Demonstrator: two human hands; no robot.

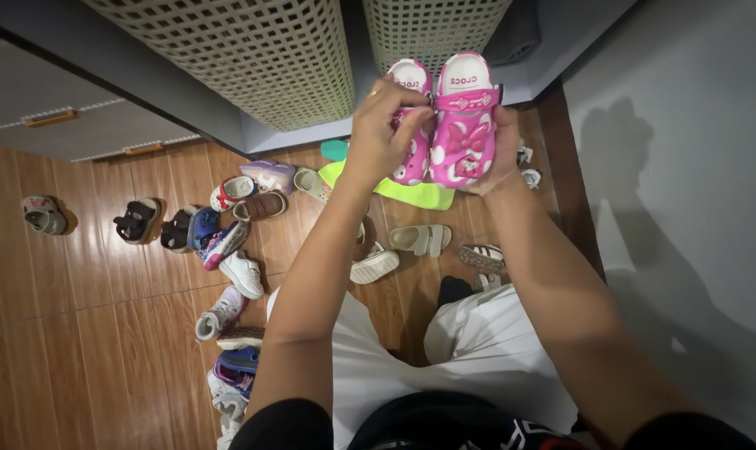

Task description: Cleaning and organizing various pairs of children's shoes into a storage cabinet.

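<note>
Left hand [382, 133] in closed grip on the left pink clog [411, 125]; right hand [501, 154] wrapped around the right pink clog [464, 125] — pair held side by side, raised before two lattice baskets [253, 58]. Below, on the wooden floor [86, 333]: scattered small shoes [228, 242] — and a lime-green cloth [411, 193].

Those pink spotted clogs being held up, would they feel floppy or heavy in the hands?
Probably light: the pink clogs are small, and each hand, left hand and right hand, holds them with just the fingers. They look like moulded foam, so likely springy rather than floppy, keeping their shape. The smooth surface might be a little slippery. They seem unlikely to break.
</note>
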